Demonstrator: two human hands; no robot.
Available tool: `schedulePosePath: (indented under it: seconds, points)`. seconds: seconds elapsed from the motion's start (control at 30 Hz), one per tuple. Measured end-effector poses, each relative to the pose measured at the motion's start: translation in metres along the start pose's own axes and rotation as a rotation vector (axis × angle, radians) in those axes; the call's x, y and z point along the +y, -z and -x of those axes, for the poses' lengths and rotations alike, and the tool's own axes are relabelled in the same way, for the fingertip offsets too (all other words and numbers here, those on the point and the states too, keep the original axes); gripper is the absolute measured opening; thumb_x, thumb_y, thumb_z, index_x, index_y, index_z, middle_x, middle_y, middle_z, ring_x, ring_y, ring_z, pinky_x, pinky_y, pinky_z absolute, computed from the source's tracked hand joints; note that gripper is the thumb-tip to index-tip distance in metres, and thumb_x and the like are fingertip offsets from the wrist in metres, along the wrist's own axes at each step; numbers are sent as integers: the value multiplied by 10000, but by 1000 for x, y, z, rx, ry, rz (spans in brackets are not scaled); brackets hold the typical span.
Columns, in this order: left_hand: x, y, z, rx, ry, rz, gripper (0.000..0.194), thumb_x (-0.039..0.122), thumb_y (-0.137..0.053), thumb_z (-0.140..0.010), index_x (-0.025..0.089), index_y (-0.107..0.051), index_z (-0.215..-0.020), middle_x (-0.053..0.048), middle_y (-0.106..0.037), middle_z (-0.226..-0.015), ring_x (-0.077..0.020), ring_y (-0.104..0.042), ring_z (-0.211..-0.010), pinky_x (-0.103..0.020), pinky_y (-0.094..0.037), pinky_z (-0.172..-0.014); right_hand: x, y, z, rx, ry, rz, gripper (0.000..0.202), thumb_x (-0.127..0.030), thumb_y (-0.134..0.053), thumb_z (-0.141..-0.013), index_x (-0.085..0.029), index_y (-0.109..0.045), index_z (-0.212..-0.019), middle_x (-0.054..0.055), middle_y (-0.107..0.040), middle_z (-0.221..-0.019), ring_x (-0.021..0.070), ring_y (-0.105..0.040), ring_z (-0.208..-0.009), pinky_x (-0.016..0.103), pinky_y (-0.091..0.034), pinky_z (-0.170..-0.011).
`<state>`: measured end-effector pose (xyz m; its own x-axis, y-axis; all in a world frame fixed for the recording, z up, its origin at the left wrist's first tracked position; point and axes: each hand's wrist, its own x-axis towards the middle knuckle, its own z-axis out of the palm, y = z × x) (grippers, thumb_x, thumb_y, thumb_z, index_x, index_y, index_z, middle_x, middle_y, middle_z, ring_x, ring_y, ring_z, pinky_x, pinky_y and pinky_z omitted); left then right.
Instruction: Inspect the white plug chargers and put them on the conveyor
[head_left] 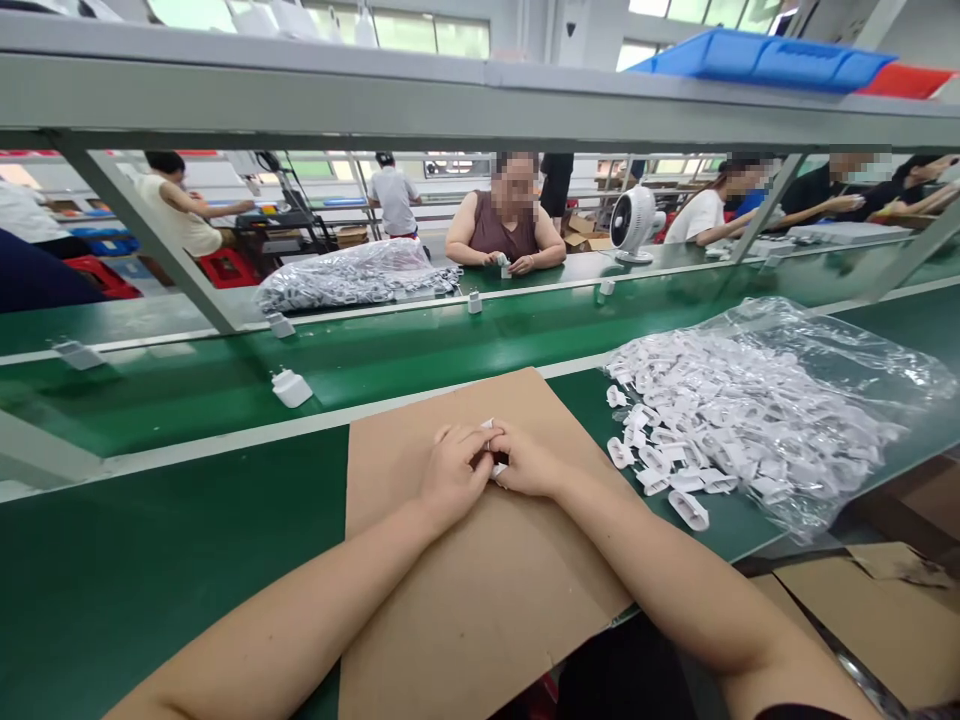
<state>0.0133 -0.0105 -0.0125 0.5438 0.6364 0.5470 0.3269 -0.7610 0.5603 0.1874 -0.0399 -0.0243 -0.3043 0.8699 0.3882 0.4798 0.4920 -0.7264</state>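
Observation:
Over the sheet of brown cardboard (450, 580), my left hand (454, 475) and my right hand (531, 465) meet fingertip to fingertip. Their curled fingers are closed around a small white plastic part (496, 471), which they hide for the most part. Bits of white show at the top and bottom of the grip; whether this is one piece or two I cannot tell. To the right of my right hand, loose white plastic plug parts (688, 509) spill from a heap in a clear plastic bag (892, 350).
White plug adapters (291, 388) sit spaced along the green conveyor belt (390, 350) ahead. A shelf beam (375, 100) crosses above, with a blue tray (765, 60) on it. Opposite, a person (506, 225) handles a small white piece beside a bulging bag (360, 272) and a fan (632, 222).

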Motion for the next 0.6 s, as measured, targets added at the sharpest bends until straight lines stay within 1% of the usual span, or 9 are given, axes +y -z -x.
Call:
schedulePosePath:
  seconds: [0.07, 0.17, 0.23, 0.3, 0.37, 0.4, 0.47, 0.53, 0.6]
  points:
    - [-1, 0, 0, -10, 25, 46, 365, 96, -515, -876, 256, -730, -1123, -25, -769, -1033, -225, -673, -976, -426, -439, -938, -5, 3, 0, -9, 9, -1, 191, -16, -600, -760, -203, -629, -790, 23, -574, -933, 184, -559, -825, 317, -477, -733]
    - [-3, -2, 2, -30, 78, 135, 347, 111, -525, -878, 256, -735, -1113, -32, -767, -1059, -218, -691, -986, -400, -496, -929, -10, 6, 2, -25, 19, 0, 176, -24, -612, -767, -198, -636, -774, 35, -582, -939, 198, -579, -853, 326, -481, -733]
    - [-2, -4, 3, -36, 114, 186, 336, 120, -528, -883, 254, -729, -1116, -36, -764, -1096, -210, -703, -1002, -379, -527, -924, -11, 6, 2, -35, 24, 1, 194, -17, -608, -773, -198, -668, -805, 43, -589, -964, 206, -595, -890, 337, -498, -763]
    - [0, -6, 4, -35, 170, 245, 332, 136, -528, -894, 247, -704, -1153, -44, -755, -1150, -210, -709, -1037, -369, -543, -931, -9, 6, 3, -39, 31, -8, 277, 1, -597, -775, -205, -720, -912, 60, -607, -1046, 219, -614, -981, 360, -519, -844]
    - [3, -8, 3, -41, 270, 352, 339, 159, -541, -900, 238, -652, -1210, -53, -741, -1188, -212, -706, -1057, -360, -554, -921, -7, 5, 4, -28, 26, -16, 372, 14, -592, -770, -216, -750, -1016, 79, -607, -1138, 234, -616, -1071, 382, -524, -914]
    - [5, -9, 2, -49, 327, 413, 338, 169, -550, -897, 234, -630, -1218, -55, -735, -1191, -210, -705, -1048, -348, -560, -900, -6, 6, 5, -23, 19, -15, 409, 16, -594, -765, -221, -759, -1054, 86, -601, -1168, 240, -615, -1094, 387, -525, -925]
    - [8, -10, 0, -70, 412, 501, 290, 179, -560, -885, 226, -618, -1166, -48, -730, -1137, -201, -699, -990, -321, -561, -838, -5, 7, 5, -22, -7, 2, 460, 16, -598, -758, -238, -772, -1100, 87, -591, -1174, 241, -622, -1085, 382, -531, -908]
    - [9, -11, -3, -86, 432, 512, 215, 173, -558, -874, 216, -628, -1073, -36, -724, -1053, -191, -686, -927, -300, -549, -791, -4, 9, 6, -33, -32, 27, 488, 15, -604, -754, -261, -781, -1116, 76, -594, -1143, 236, -629, -1058, 373, -533, -894]
    - [9, -11, -6, -96, 425, 499, 176, 157, -555, -865, 211, -634, -1012, -27, -719, -1004, -186, -676, -906, -292, -538, -786, -4, 10, 6, -39, -42, 31, 504, 16, -602, -750, -274, -784, -1120, 69, -607, -1114, 235, -630, -1045, 371, -533, -895]
